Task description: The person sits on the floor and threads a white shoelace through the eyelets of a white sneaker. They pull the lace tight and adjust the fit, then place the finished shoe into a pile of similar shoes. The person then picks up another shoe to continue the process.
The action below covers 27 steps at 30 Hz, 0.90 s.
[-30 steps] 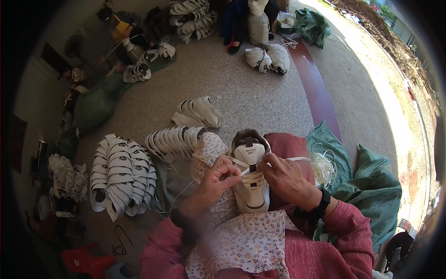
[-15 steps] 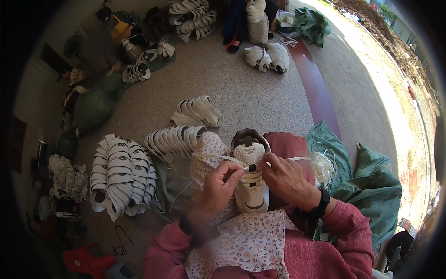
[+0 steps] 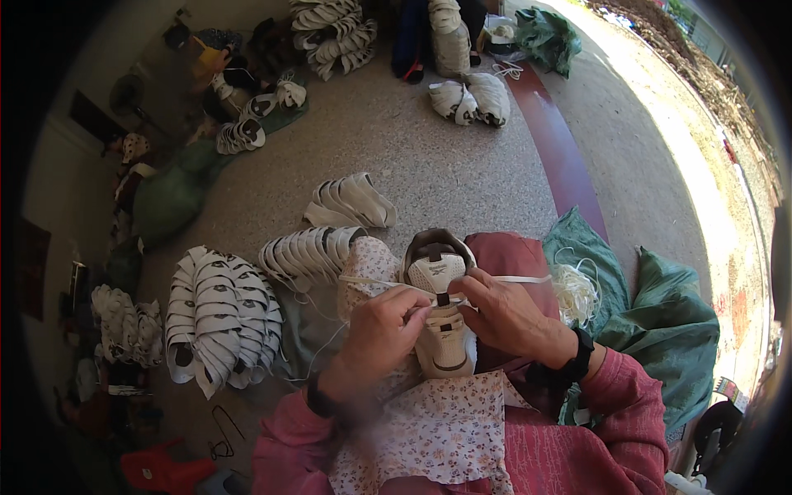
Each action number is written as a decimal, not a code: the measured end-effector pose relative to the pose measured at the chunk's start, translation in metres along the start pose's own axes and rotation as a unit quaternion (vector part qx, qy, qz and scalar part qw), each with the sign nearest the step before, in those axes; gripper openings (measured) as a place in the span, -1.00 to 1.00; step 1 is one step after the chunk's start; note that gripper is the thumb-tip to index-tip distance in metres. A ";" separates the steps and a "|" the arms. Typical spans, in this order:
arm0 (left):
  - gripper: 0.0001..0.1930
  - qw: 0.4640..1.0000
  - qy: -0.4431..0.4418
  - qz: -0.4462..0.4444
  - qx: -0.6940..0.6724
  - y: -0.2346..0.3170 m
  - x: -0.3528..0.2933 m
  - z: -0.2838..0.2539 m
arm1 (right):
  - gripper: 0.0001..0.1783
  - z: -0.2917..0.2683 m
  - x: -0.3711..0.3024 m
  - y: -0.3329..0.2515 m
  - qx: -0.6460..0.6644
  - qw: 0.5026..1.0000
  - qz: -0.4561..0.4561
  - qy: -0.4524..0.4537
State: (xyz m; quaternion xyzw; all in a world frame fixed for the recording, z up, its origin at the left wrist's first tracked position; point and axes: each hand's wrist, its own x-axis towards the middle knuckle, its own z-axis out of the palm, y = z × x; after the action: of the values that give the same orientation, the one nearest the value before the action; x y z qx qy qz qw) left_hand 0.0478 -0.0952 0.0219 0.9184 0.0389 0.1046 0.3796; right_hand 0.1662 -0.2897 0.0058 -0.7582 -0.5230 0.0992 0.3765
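Note:
A beige shoe upper [image 3: 446, 353] with a dark brown collar rests on my lap, its collar end away from me. A white shoelace [image 3: 525, 280] runs out from it to both sides, over my knees. At the shoe's left edge, my left hand [image 3: 378, 323] is closed, thumb and forefinger pinching at the lace near the eyelets. My right hand [image 3: 513, 317] is bent over the shoe's right side, its fingertips pressed together on the lace by the tongue. The fingers partly hide the lace ends and eyelets.
Nested shoe uppers [image 3: 224, 318] stand in rows on the floor to my left, with another row [image 3: 310, 252] by my knee. A bundle of white laces [image 3: 575, 294] lies on green sacking [image 3: 660, 338] at my right. A red stool [image 3: 169, 469] stands lower left. Other people sit farther back.
My right hand has shifted slightly left and up over the shoe. My left fingers have curled in a little more. The whole view has tilted slightly.

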 end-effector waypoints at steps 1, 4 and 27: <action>-0.87 1.000 -0.008 0.000 -0.003 -0.003 0.003 0.001 | -0.77 -0.001 0.002 0.000 -0.020 1.000 -0.013 -0.015; -0.88 0.996 -0.031 -0.081 -0.032 -0.004 0.014 0.005 | -0.76 0.000 0.000 0.015 -0.099 0.991 -0.091 -0.017; -0.73 0.988 0.019 -0.061 -0.140 -0.046 0.014 0.001 | -0.64 -0.063 -0.065 0.031 0.523 0.834 0.175 0.022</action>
State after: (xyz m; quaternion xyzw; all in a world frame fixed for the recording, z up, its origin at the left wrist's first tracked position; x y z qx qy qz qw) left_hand 0.0625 -0.0608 -0.0092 0.8502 0.0869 0.1036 0.5088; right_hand 0.1944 -0.3811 0.0133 -0.5288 -0.2433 0.4053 0.7049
